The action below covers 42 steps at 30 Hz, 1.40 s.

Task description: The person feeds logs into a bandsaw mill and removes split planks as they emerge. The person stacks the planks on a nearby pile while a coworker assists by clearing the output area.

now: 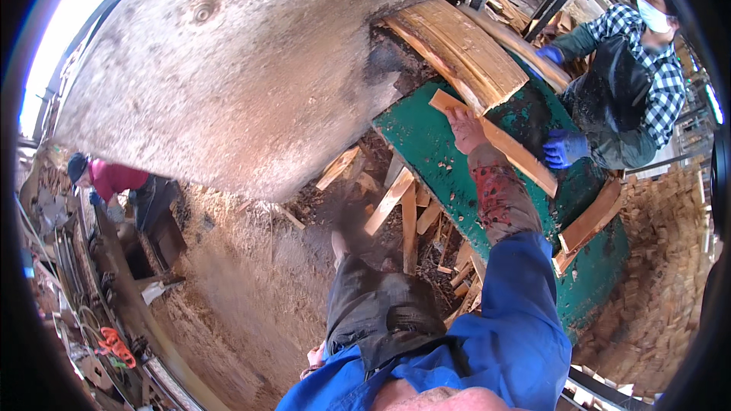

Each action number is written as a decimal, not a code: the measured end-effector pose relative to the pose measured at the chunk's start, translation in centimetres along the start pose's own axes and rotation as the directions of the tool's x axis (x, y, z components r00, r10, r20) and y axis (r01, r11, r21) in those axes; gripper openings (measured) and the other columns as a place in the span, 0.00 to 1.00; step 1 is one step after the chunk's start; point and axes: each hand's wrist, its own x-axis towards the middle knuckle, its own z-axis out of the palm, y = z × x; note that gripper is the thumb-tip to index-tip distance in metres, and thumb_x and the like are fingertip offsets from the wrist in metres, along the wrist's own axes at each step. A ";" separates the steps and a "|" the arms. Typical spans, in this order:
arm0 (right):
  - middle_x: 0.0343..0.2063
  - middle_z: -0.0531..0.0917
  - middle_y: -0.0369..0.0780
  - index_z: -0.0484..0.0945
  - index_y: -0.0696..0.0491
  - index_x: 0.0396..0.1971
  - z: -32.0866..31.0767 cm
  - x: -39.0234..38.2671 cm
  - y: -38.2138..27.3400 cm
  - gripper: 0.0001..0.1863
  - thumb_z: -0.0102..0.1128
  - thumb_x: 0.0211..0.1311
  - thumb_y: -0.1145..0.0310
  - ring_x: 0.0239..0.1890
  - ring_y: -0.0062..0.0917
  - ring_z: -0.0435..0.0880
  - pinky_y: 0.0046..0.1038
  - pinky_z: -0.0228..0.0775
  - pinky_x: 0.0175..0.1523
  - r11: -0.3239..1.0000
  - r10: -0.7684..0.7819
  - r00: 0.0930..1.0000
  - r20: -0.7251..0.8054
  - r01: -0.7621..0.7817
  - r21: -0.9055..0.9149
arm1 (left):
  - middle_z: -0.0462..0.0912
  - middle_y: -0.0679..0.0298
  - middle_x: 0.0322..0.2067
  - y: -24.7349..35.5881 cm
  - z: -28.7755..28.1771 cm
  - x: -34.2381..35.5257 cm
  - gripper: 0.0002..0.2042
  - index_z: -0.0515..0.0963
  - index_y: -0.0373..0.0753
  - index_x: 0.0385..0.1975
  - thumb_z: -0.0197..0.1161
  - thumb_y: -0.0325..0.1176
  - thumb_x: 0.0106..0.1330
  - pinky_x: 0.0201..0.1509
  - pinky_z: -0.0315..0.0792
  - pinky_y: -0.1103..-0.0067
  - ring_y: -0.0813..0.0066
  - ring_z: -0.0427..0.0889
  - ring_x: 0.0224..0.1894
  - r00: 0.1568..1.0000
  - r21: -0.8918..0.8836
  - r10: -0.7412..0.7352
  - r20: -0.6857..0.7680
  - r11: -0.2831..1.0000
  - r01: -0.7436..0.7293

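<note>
My right hand (465,130), at the end of a blue sleeve with a red patterned cuff, grips the near end of a long, narrow wooden plank (509,149). The plank lies slanted across a green table (426,148). Opposite me, a co-worker in a checked shirt has one blue-gloved hand (564,149) on the far part of the same plank. Just beyond it, a thick curved wood slab (460,47) rests on the table. Only a sliver of my left hand (313,357) shows down by my hip, and I cannot see whether it holds anything.
A big grey rounded machine housing (228,76) fills the upper left. Offcuts (402,209) and sawdust cover the ground between my legs and the table. Another person in a red top (114,179) bends at the far left. Stacked wood blocks (662,259) lie at the right.
</note>
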 end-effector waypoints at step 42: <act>0.35 0.81 0.49 0.85 0.55 0.30 -3.5 11.2 -15.6 0.12 0.61 0.60 0.61 0.35 0.45 0.85 0.45 0.78 0.40 0.900 -0.002 0.979 -0.204 0.090 0.426 | 0.85 0.56 0.41 58.8 37.9 2.5 0.12 0.79 0.32 0.46 0.62 0.33 0.69 0.40 0.81 0.71 0.64 0.87 0.40 0.154 -0.324 0.618 0.771 0.589 -0.740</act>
